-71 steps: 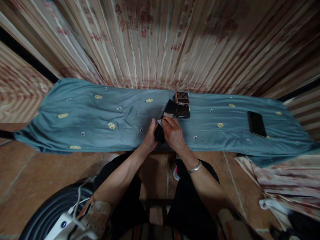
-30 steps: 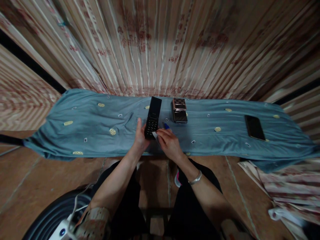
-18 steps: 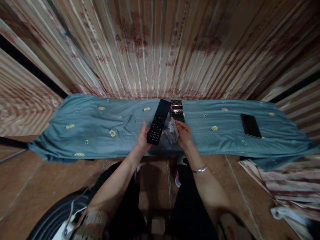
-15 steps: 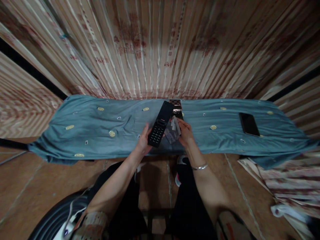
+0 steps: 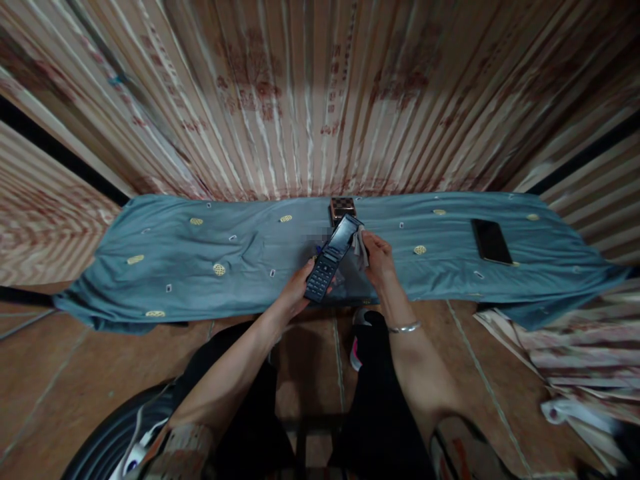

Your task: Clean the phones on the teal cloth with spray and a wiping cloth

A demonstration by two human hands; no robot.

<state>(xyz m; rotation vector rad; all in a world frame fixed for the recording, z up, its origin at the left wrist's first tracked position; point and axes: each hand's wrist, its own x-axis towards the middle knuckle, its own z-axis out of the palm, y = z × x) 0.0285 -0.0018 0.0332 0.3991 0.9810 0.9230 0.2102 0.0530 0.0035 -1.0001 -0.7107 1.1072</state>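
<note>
My left hand (image 5: 299,291) grips the keypad end of an opened black flip phone (image 5: 332,257), held tilted above the blue cloth (image 5: 200,260). My right hand (image 5: 379,259) is closed on a small grey cloth (image 5: 359,241) that touches the phone's screen end. Behind the phone, a second closed flip phone with a checkered, rose-gold cover (image 5: 343,207) lies on the cloth.
A black smartphone (image 5: 491,241) lies flat on the cloth at the right. A striped curtain hangs behind the covered bench. Folded fabric lies on the tiled floor at the right. A dark round object with a white cable sits at the lower left.
The phone was unfolded fully and lifted. My right hand let go of a small white piece, picked up the grey cloth and brought it to the phone's screen.
</note>
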